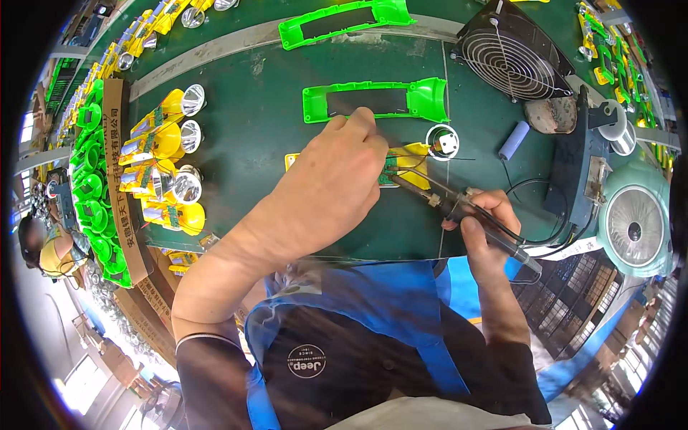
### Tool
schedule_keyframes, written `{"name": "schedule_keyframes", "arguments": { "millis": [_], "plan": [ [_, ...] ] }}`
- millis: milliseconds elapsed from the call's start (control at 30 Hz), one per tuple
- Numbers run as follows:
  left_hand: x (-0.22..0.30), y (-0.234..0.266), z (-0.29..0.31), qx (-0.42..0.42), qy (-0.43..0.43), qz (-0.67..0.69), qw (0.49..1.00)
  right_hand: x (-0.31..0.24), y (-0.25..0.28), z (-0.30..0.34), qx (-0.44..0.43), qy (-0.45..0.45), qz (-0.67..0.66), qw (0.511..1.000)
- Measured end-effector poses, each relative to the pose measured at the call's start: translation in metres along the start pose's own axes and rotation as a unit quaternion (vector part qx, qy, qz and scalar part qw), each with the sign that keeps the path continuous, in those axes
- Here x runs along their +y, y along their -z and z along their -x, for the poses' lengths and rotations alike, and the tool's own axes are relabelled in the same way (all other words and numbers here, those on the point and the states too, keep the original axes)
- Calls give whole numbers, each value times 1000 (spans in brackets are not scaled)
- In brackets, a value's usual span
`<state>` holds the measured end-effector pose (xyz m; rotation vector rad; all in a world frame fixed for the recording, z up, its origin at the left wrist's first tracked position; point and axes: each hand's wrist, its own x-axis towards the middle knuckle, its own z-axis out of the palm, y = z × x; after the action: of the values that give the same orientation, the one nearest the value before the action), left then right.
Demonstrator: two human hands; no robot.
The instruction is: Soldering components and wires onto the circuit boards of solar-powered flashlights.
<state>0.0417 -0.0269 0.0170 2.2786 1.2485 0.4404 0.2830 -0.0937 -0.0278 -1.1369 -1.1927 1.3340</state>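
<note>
My right hand is closed round a soldering iron, with a thin tube running along it. Its tip points left, meeting a small green circuit board on a yellow lamp part. A shiny reflector cup sits at that part's right end. Over the board's left side lies my left hand, closed with its fingers curled down. What those fingertips grip is hidden beneath the hand. Just beyond it, a bright green plastic housing rests on the green table.
Another green housing lies farther back. At left, several yellow lamp assemblies stand beside a cardboard strip and stacked green parts. A black fan, purple cylindrical cell, dark blue box and pale green fan are at right.
</note>
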Motion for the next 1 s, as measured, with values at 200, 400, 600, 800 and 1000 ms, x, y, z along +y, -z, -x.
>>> {"name": "schedule_keyframes", "arguments": {
  "millis": [200,400,600,800,1000],
  "plan": [
    [1,-1,0,4,5,-23,1000,-1,1,-1,-19,6,9,1000],
    [1,-3,0,18,10,-15,1000,9,8,-8,-59,122,119,984],
    [1,-2,-3,-11,-4,-43,999,-5,11,-2,6,90,88,992],
    [0,-2,-3,-17,-5,-45,999,-131,61,15,179,348,459,797],
    [2,-4,-4,5,-1,-32,999,-129,96,30,299,207,415,834]
  ]
}}
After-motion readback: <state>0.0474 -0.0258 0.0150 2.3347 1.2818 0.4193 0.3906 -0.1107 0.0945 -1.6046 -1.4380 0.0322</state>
